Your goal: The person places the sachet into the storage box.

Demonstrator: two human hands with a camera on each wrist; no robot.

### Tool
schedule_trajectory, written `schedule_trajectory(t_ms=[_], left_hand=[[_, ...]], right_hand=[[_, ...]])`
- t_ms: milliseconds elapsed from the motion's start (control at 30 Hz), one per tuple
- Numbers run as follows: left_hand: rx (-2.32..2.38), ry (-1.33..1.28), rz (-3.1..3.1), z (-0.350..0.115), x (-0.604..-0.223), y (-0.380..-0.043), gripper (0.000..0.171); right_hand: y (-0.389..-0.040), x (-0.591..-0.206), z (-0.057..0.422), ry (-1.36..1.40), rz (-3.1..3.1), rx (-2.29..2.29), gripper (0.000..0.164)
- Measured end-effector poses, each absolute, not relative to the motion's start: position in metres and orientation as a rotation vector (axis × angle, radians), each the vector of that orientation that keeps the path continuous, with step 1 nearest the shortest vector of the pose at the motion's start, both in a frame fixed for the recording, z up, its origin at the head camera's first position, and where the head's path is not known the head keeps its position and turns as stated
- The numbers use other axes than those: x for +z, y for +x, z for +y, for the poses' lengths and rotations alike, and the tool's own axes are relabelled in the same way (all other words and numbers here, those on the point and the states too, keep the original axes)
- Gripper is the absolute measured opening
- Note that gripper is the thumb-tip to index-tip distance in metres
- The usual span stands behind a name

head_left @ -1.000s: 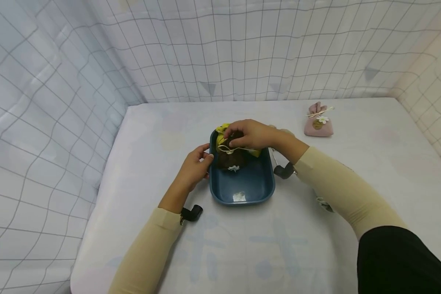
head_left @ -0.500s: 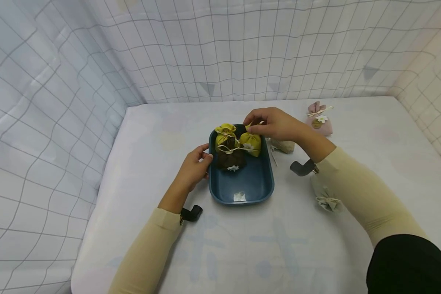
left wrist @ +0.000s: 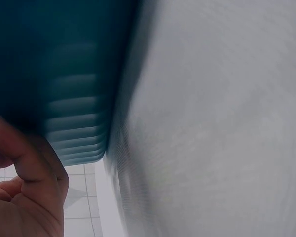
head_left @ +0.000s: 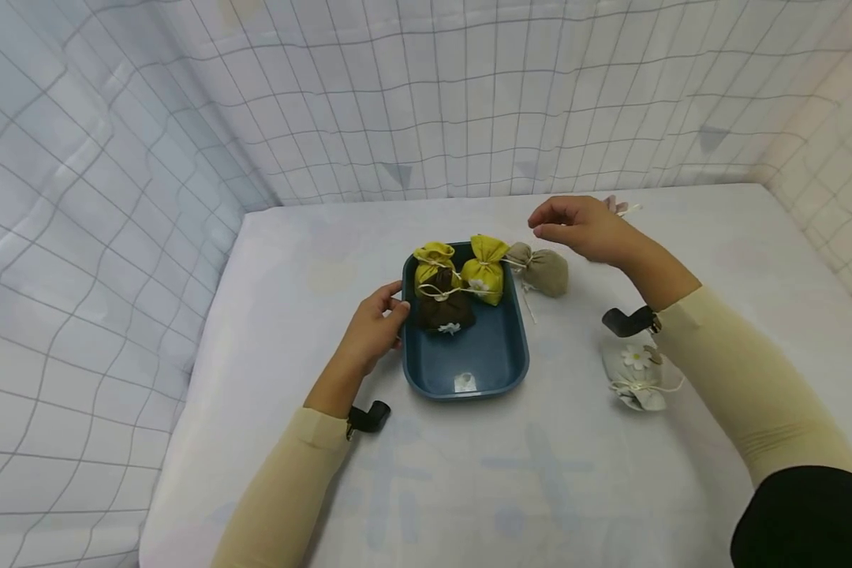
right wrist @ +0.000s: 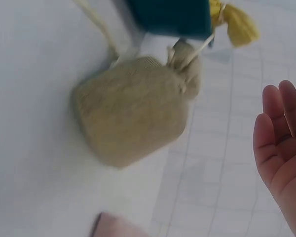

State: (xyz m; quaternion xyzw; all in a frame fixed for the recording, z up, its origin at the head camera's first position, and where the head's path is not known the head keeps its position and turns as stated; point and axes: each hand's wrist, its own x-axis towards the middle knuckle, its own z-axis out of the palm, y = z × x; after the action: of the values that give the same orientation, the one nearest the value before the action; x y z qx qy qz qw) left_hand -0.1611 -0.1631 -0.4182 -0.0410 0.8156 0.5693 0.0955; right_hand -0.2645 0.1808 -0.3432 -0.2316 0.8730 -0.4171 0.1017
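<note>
A dark blue plastic tray (head_left: 468, 363) stands on the table with two yellow drawstring pouches (head_left: 483, 278) and a dark brown pouch (head_left: 443, 309) in its far part. At the tray's left side, my left hand (head_left: 375, 322) holds the rim, thumb tip over the edge. The left wrist view shows that hand's bent fingers (left wrist: 27, 168) against the ribbed wall. Raised to the right of the tray, my right hand (head_left: 578, 227) holds nothing, its fingers relaxed. Below and left of it, a beige drawstring pouch (head_left: 545, 272) lies beside the tray's right rim.
A pale grey pouch with a white flower (head_left: 635, 371) lies under the right forearm. Behind the right hand, a pink pouch (head_left: 616, 205) is mostly hidden. Checked white curtains (head_left: 468, 118) border the table's back and sides.
My right hand has moved off the brown pouch, past the right yellow pouch, then up and right out of the tray. My left hand stays at the rim.
</note>
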Motion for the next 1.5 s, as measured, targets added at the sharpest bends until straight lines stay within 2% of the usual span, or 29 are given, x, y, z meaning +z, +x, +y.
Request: schedule_trajectory(t_ms=[800,1200,1500], left_hand=[[1.686,-0.146,2.424,-0.165,-0.419,-0.161,0.047],[1.696,-0.154,2.405,-0.159,-0.420,-0.161,0.046],[1.692,-0.155,2.408,-0.161,-0.420,-0.160,0.046]], right_hand=[[-0.293,-0.389,0.268,-0.076,2.667,-1.440,0.040],[-0.299,-0.392,0.289,0.111,2.728,-1.369,0.046],[-0.311,-0.400,0.292,0.219,2.673,-1.405,0.045]])
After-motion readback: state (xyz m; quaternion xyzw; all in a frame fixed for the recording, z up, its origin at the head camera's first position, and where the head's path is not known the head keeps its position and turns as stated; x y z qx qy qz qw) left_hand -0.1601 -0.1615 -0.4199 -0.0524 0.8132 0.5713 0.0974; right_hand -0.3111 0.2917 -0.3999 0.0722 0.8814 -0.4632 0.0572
